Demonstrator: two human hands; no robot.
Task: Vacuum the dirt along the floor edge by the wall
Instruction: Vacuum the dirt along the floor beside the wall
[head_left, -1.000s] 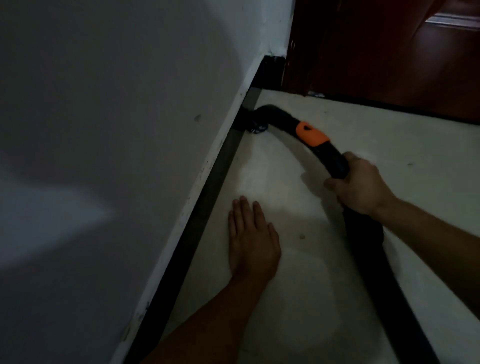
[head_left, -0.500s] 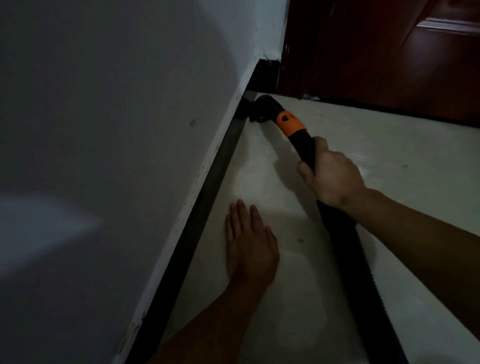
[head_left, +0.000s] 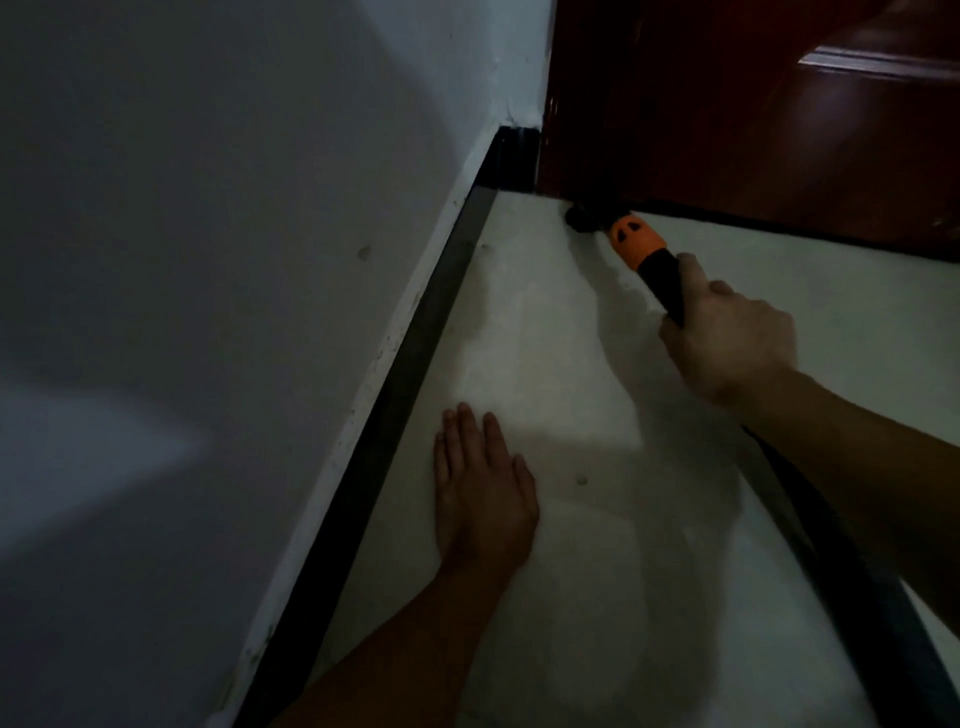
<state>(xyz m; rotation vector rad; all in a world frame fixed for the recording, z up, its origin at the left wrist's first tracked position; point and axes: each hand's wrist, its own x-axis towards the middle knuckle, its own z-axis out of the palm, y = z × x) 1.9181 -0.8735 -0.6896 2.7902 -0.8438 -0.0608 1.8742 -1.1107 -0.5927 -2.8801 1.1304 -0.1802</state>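
1. The right grip (head_left: 727, 343) is wrapped round the black vacuum hose (head_left: 662, 283), just behind its orange collar (head_left: 636, 241).
2. The left grip (head_left: 483, 499) lies flat on the floor (head_left: 519, 338), fingers straight, holding nothing, beside the dark skirting (head_left: 415, 332); it has not moved.
3. Within 1 s the nozzle (head_left: 584, 221) has slid away from the skirting under the wall (head_left: 208, 208) and now sits at the foot of the red-brown door (head_left: 727, 104).
4. The far corner looks covered. The edge nearer the left grip, and 1 speck (head_left: 582, 480) on the floor, probably remain.
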